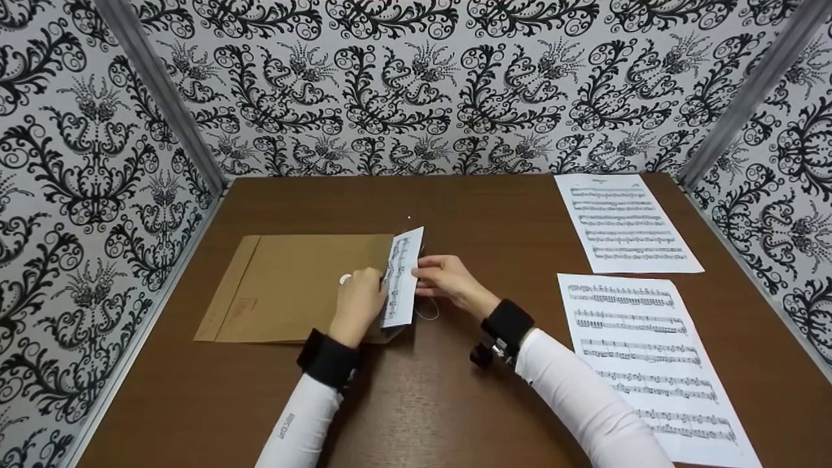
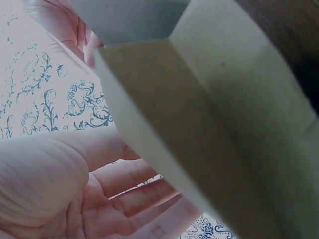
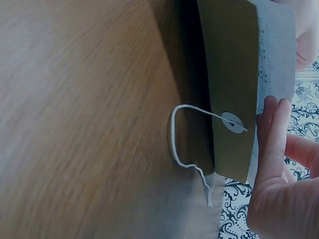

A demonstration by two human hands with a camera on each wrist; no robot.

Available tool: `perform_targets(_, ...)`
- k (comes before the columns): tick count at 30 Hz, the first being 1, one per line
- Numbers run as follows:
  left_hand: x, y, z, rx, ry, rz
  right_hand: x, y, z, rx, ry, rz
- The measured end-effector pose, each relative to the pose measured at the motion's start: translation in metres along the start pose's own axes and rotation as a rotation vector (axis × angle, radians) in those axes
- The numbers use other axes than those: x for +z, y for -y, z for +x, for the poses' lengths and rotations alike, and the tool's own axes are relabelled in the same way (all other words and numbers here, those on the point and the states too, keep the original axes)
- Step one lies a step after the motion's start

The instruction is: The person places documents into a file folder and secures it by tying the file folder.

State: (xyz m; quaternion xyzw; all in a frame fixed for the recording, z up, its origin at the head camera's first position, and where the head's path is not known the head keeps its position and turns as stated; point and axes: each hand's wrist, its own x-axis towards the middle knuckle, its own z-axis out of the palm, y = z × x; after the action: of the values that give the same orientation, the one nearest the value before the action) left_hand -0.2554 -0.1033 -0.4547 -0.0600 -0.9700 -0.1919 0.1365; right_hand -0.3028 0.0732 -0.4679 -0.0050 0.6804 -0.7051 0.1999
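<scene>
A brown paper envelope (image 1: pixel 299 279) lies flat on the table, its mouth facing right. My left hand (image 1: pixel 359 299) grips the upper edge of that mouth; the left wrist view shows the thumb and fingers of the hand (image 2: pixel 99 184) around the envelope's paper (image 2: pixel 199 124). A sheet of music (image 1: pixel 402 279) stands tilted at the opening, partly hidden by the envelope. On its right edge, my right hand (image 1: pixel 452 283) pinches the sheet. In the right wrist view, the envelope's flap (image 3: pixel 229 69) bears a white button (image 3: pixel 232 122) with a loose string (image 3: pixel 173 129).
Two more music sheets lie on the right side of the brown table (image 1: pixel 481 403): a far sheet (image 1: pixel 624 224) and a near sheet (image 1: pixel 650 364). Patterned walls (image 1: pixel 416 84) enclose the table at the back and sides.
</scene>
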Motion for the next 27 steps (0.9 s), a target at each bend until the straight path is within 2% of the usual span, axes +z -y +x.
perform_targets(14,0.000,0.000,0.001,0.009,-0.009,-0.012,0.004,-0.003,0.012,0.068,0.005,-0.036)
perform_targets(24,-0.001,-0.002,0.000,-0.036,0.028,-0.028,0.009,-0.006,0.019,0.103,0.022,-0.129)
perform_targets(27,0.000,-0.002,0.000,-0.031,0.020,-0.029,0.012,-0.007,0.022,0.106,0.033,-0.133)
